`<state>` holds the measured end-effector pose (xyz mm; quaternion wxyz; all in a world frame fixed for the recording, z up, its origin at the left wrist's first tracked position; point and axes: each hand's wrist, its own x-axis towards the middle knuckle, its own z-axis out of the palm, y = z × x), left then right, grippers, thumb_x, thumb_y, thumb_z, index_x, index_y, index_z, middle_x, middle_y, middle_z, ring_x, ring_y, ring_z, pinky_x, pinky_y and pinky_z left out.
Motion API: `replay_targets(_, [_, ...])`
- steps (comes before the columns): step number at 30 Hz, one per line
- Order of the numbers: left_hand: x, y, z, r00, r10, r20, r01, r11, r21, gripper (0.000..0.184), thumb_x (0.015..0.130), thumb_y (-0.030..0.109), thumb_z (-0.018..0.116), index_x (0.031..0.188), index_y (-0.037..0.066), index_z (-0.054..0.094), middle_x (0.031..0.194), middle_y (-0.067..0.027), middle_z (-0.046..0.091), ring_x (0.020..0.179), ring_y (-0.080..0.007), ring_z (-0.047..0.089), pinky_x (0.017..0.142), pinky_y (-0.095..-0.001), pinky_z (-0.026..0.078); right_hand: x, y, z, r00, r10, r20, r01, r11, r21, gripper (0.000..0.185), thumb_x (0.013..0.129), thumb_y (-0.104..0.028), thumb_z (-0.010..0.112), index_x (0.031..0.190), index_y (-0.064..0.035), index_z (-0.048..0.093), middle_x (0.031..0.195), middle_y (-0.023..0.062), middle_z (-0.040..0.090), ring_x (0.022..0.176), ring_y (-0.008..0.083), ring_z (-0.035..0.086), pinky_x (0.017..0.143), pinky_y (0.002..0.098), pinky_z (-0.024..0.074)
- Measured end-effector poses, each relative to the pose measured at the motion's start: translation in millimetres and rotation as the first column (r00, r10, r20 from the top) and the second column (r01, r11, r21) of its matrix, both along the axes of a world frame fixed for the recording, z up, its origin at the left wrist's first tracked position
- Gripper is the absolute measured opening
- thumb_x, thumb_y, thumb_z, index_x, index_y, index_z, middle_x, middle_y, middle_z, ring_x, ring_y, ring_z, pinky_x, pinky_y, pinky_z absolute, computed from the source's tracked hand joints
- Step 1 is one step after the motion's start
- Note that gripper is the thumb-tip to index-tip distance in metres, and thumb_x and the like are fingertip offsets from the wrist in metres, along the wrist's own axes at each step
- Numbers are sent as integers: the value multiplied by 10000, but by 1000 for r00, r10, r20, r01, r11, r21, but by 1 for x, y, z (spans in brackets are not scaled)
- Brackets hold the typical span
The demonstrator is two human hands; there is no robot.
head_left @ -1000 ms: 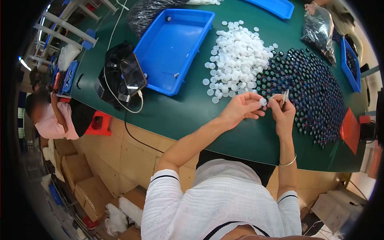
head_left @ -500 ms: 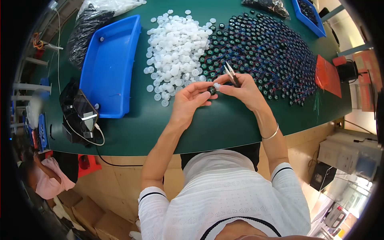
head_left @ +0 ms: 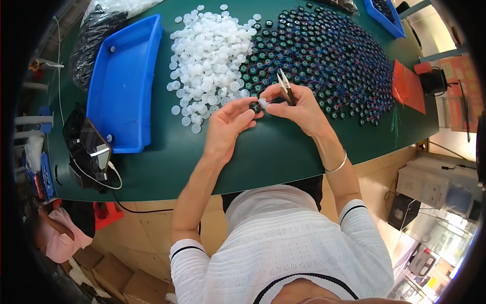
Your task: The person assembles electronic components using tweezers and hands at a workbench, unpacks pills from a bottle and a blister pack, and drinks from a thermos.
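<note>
My left hand (head_left: 227, 121) pinches a small round black part (head_left: 255, 107) between thumb and fingers, in front of the two piles. My right hand (head_left: 299, 110) holds a translucent white plastic cap (head_left: 263, 103) at its fingertips, right beside the black part. Whether the two pieces touch I cannot tell. Tucked in the same right hand are tweezers (head_left: 285, 86), their two metal tips pointing up and apart. Beyond my hands lie a heap of white plastic caps (head_left: 207, 61) and a wide spread of round black parts with thin red and blue wires (head_left: 324, 61).
A blue tray (head_left: 144, 101) with a few small parts stands at left, a phone (head_left: 94, 144) with a white cable nearer. Black plastic bags (head_left: 96, 55) lie behind. At right are a red-orange sheet (head_left: 409, 87) and another blue bin (head_left: 387, 20). A person in pink (head_left: 63, 235) sits lower left.
The camera view has shifted, so the table contents sit a little further left. The cap in my right hand now shows more fully beside the black part. Both hands keep their hold.
</note>
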<state>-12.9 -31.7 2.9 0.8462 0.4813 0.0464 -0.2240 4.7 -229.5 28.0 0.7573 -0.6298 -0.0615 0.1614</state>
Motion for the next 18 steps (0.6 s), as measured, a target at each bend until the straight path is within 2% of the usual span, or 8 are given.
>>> replay_targets(4, [-1,-1,-2,1000,6,-2,-6,1000,-7,307,876,47,644,1175,-10,599,1058,-100,670,940,-157,663,774,-221,517,0,-2,-4,998,-23,51,29,993,-113,226,800,-39,703,1021,2,679,915,29,658,823,82,606,774,214,480])
replay_targets(6, [-1,-1,-4,1000,13,0,-13,1000,-11,309,873,47,648,1173,-9,599,1056,-100,671,940,-157,663,775,-223,517,0,-2,-6,998,-44,34,48,992,-120,190,827,-49,698,1009,6,687,863,14,655,741,46,581,667,170,457])
replay_targets(9, [-2,-2,-4,1000,29,1,-29,1000,-11,313,866,45,657,1168,-11,599,1051,-100,672,937,-158,663,776,-226,515,-3,1,2,998,-45,53,50,993,-105,183,832,-51,697,1003,11,687,851,0,655,726,16,551,623,155,429])
replay_targets(12, [-3,-4,-5,998,54,28,-54,998,-9,314,858,38,664,1160,-17,595,1047,-103,672,932,-159,663,777,-228,513,-3,1,-1,993,-39,114,59,982,-181,168,838,-53,691,992,13,687,866,-3,658,698,6,543,589,150,413])
replay_targets(16, [-4,-6,-4,994,94,63,-95,995,6,314,849,23,670,1149,-26,589,1039,-111,669,926,-159,661,778,-231,510,-4,4,-7,980,-91,175,117,983,-145,157,841,-45,681,987,14,685,858,0,665,679,1,550,562,148,406])
replay_targets(18, [-4,-6,-6,992,97,81,-100,995,25,313,849,21,670,1148,-27,589,1040,-114,668,928,-159,660,781,-232,510,-4,2,-7,988,-39,147,76,963,-257,158,841,-38,676,989,16,680,835,17,671,693,24,586,578,159,435])
